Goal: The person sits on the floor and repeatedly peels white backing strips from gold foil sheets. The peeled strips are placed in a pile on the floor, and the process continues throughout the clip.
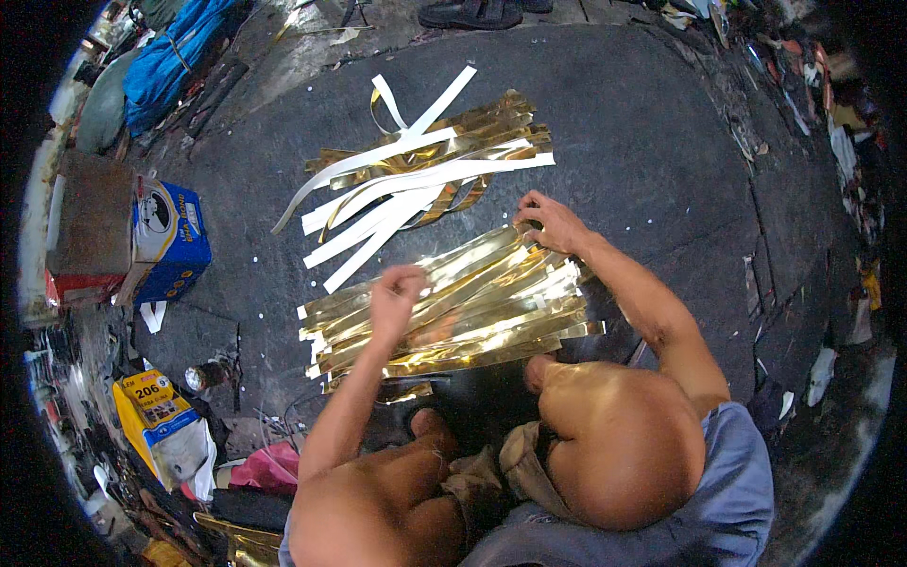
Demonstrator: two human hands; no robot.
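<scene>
A layer of shiny gold strips (453,326) lies side by side on a dark mat in front of my knees, their ends uneven. My right hand (553,225) is at the far right end of this layer, its bent fingertips closed on the end of a gold strip. Over the left part of the layer hovers my left hand (395,295), slightly blurred, with the fingers curled together; what they hold, if anything, cannot be made out. Beyond the layer is a loose pile of white strips (406,184) crossing over more gold strips (510,118).
The dark mat (642,123) spreads under everything. To the left stand an open cardboard box (90,222) with a blue side and a yellow packet (156,416). A blue cloth bundle (170,71) lies far left, dark footwear (470,13) at the far edge, and scraps (841,142) along the right.
</scene>
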